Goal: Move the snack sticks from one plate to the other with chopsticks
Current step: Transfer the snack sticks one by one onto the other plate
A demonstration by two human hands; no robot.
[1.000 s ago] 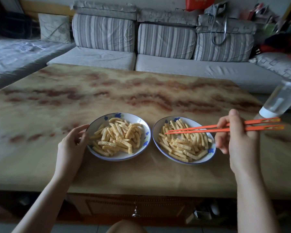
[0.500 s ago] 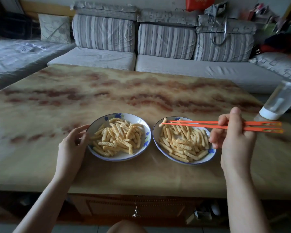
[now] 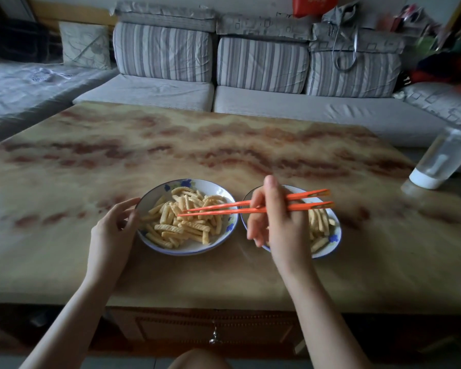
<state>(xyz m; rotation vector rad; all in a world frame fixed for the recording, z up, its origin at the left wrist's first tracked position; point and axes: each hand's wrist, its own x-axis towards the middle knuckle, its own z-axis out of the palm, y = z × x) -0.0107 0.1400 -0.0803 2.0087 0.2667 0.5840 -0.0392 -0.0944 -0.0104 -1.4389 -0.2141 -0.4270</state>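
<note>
1. Our right hand (image 3: 274, 225) grips a pair of thin orange plastic chopsticks (image 3: 224, 212), thumb up and fingers curled round them.
2. That hand hovers over the white round plate with a blue flowered rim (image 3: 330, 246) beneath it, hiding much of the pale yellow ridged snack sticks (image 3: 318, 222) there.
3. The chopstick tips are narrowly parted and reach leftward over the second matching plate (image 3: 186, 251), between our two hands, just above its heap of snack sticks (image 3: 181, 227). We cannot tell whether they pinch one.
4. Our left hand (image 3: 112, 230) touches that plate's near-left rim with loosely curved fingers.
5. Both plates sit on the tan marbled table (image 3: 224, 145); a clear bottle with a white cap (image 3: 442, 158) lies well beyond our right hand.
</note>
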